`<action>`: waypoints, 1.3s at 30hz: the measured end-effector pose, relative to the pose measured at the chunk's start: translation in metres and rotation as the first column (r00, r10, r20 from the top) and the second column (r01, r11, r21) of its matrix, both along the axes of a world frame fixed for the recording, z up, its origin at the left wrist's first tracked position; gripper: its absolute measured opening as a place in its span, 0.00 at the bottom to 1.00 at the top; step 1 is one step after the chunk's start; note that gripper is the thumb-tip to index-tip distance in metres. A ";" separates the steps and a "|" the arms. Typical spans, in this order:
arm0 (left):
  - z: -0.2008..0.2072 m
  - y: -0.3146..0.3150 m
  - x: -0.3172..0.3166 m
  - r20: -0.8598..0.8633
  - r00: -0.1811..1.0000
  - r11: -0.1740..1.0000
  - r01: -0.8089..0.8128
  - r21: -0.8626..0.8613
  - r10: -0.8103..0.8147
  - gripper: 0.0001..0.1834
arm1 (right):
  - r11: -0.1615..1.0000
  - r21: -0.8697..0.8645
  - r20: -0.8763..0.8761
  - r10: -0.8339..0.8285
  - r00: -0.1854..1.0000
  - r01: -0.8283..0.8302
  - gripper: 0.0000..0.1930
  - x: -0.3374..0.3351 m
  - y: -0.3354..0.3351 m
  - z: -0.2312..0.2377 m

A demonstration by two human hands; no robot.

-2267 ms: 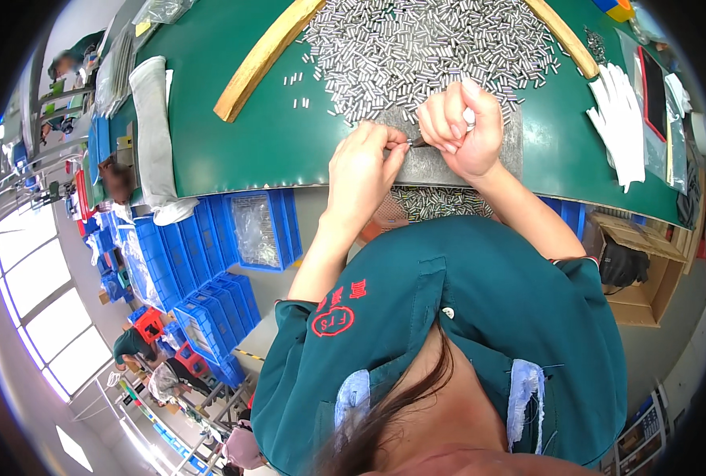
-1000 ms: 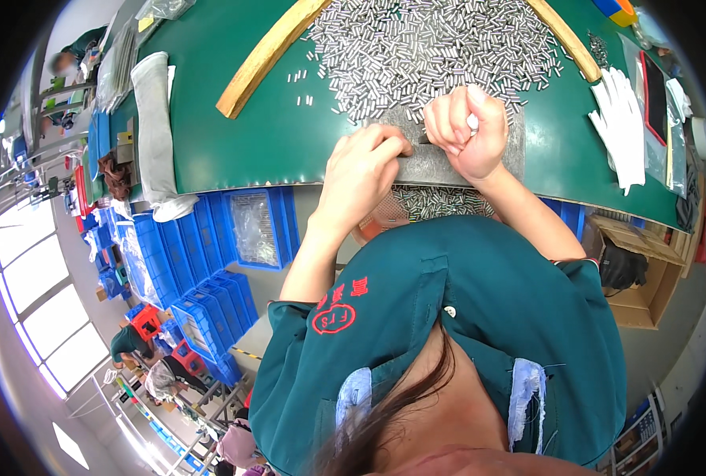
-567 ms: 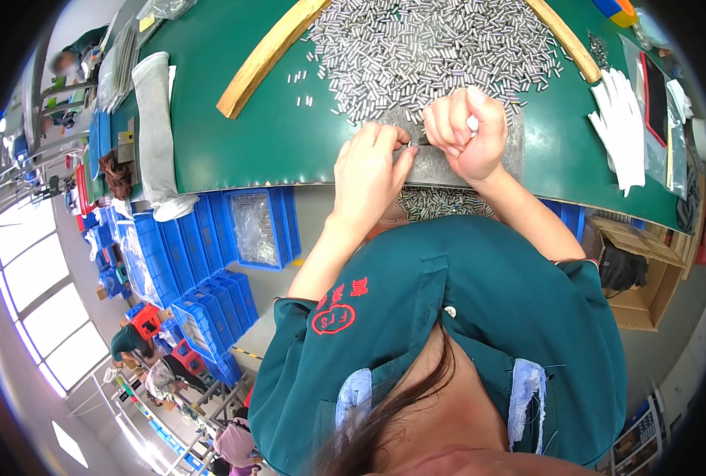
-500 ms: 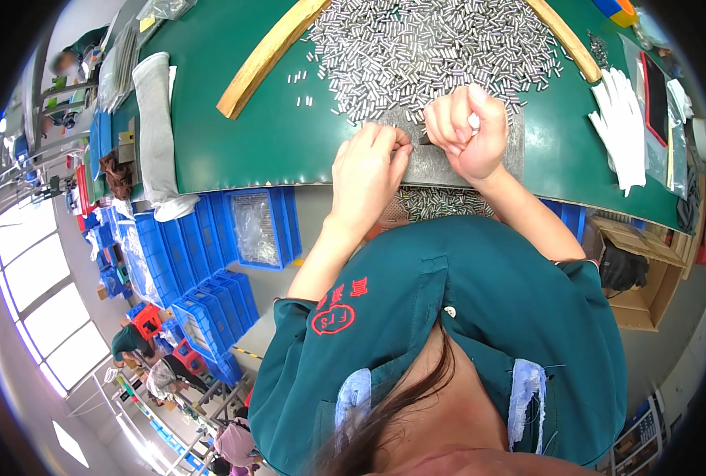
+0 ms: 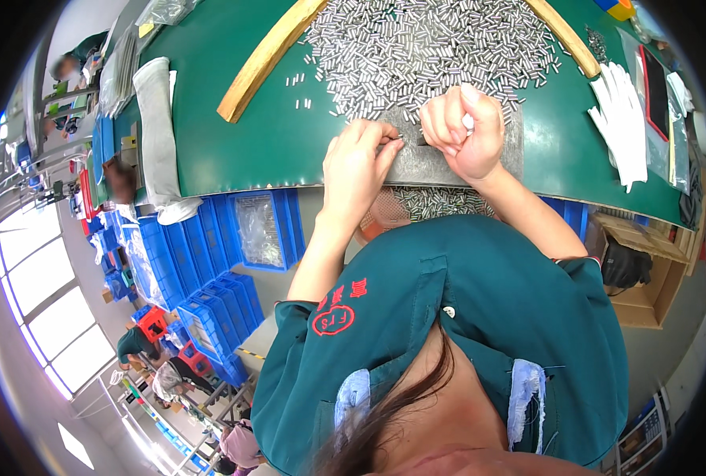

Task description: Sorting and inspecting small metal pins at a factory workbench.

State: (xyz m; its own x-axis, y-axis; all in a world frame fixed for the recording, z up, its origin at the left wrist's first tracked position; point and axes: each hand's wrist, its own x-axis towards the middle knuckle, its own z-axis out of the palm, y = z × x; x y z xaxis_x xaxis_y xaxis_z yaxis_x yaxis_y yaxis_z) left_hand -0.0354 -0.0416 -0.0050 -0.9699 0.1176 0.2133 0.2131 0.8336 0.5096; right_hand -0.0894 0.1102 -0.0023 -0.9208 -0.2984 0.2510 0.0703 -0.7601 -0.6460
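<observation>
Metal pins [image 5: 432, 55] are seemingly being handled at the grey plate [image 5: 424, 169], left hand [image 5: 358, 164] apparently pinching one, right hand [image 5: 472, 143] clenching something white [image 5: 469, 123], steadiness likely needed next.

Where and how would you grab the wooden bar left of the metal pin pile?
I'd take the wooden bar just behind its near end, pinching across the two long edges, from above and the left. It's long and narrow, with bare green tabletop on that side. Loose pins sit to its right, and its far end runs out of view.
</observation>
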 end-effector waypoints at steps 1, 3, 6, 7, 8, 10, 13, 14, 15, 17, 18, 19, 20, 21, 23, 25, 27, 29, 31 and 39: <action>0.000 0.000 0.001 0.005 1.000 0.999 0.003 0.038 -0.004 0.08 | 1.000 0.003 -0.011 0.001 1.000 -0.001 0.24 0.000 0.000 0.000; 0.004 0.001 0.002 0.077 0.997 0.996 -0.022 0.085 0.016 0.07 | 1.000 -0.009 -0.018 0.004 1.000 -0.004 0.23 0.000 0.001 -0.001; 0.003 0.000 0.002 0.123 0.992 0.992 -0.043 0.118 0.029 0.06 | 0.997 -0.066 0.008 0.026 1.000 -0.026 0.23 -0.001 0.000 -0.003; 0.002 -0.001 0.002 0.097 0.995 0.994 -0.035 0.105 0.025 0.06 | 0.993 -0.113 0.042 0.048 0.998 -0.043 0.23 0.000 -0.001 -0.004; 0.002 0.000 0.003 0.098 0.995 0.994 -0.035 0.106 0.025 0.06 | 0.993 -0.112 0.043 0.048 0.998 -0.043 0.23 0.000 -0.002 -0.003; 0.002 0.004 0.006 0.105 0.994 0.993 0.013 0.114 -0.025 0.05 | 0.997 -0.072 0.021 0.014 1.000 -0.013 0.23 0.001 -0.004 -0.002; 0.004 0.008 0.007 0.141 0.990 0.992 -0.019 0.123 0.002 0.05 | 0.996 -0.088 0.039 0.014 0.999 -0.010 0.22 0.000 -0.004 -0.004; 0.004 0.008 0.006 0.141 0.990 0.992 -0.021 0.123 0.003 0.05 | 0.996 -0.088 0.039 0.015 0.999 -0.011 0.22 0.000 -0.003 -0.003; 0.003 0.007 0.006 0.081 0.997 0.992 0.009 0.123 -0.019 0.06 | 0.999 -0.051 0.009 0.017 1.000 -0.017 0.23 0.000 -0.002 -0.003; 0.001 0.007 0.005 0.021 0.999 0.992 0.038 0.123 -0.040 0.07 | 1.000 -0.013 -0.022 0.020 1.000 -0.021 0.24 -0.001 -0.002 -0.003; 0.000 0.006 0.005 0.013 0.999 0.992 0.037 0.120 -0.039 0.07 | 1.000 -0.024 -0.034 0.017 0.999 -0.017 0.24 -0.001 -0.002 -0.004; -0.001 0.006 0.005 0.005 0.999 0.992 0.037 0.118 -0.038 0.06 | 0.999 -0.036 -0.047 0.013 0.999 -0.014 0.24 -0.001 -0.002 -0.004; -0.001 0.007 0.005 0.005 0.999 0.992 0.035 0.119 -0.036 0.06 | 0.999 -0.034 -0.046 0.015 0.999 -0.017 0.24 0.000 -0.003 -0.005; -0.002 0.007 0.005 0.001 0.999 0.992 0.035 0.122 -0.036 0.06 | 0.999 -0.050 -0.017 0.008 1.000 -0.009 0.23 0.001 -0.003 -0.005; -0.002 0.006 0.005 0.000 0.999 0.991 0.033 0.127 -0.033 0.06 | 0.998 -0.063 0.015 0.004 1.000 -0.003 0.23 0.003 -0.003 -0.005; -0.002 0.006 0.006 0.047 0.998 0.994 0.037 0.104 -0.042 0.05 | 1.000 0.005 -0.123 0.006 0.992 -0.006 0.21 0.005 -0.003 -0.006; 0.000 0.005 0.004 0.027 0.999 0.994 0.037 0.104 -0.040 0.05 | 0.999 0.040 -0.135 0.006 0.991 -0.001 0.21 0.007 -0.004 -0.003; 0.002 0.006 0.005 0.005 0.999 0.994 0.038 0.101 -0.039 0.05 | 0.994 0.106 -0.156 -0.005 0.988 0.022 0.21 0.007 -0.005 -0.001; 0.005 0.007 0.009 0.002 0.997 0.990 0.075 0.116 -0.076 0.05 | 1.000 -0.005 -0.147 -0.016 0.989 0.016 0.22 0.002 -0.005 -0.007; 0.020 -0.005 0.002 0.098 0.991 0.990 -0.103 0.101 0.093 0.06 | 0.997 -0.072 0.099 -0.004 0.995 0.011 0.22 -0.001 -0.003 0.001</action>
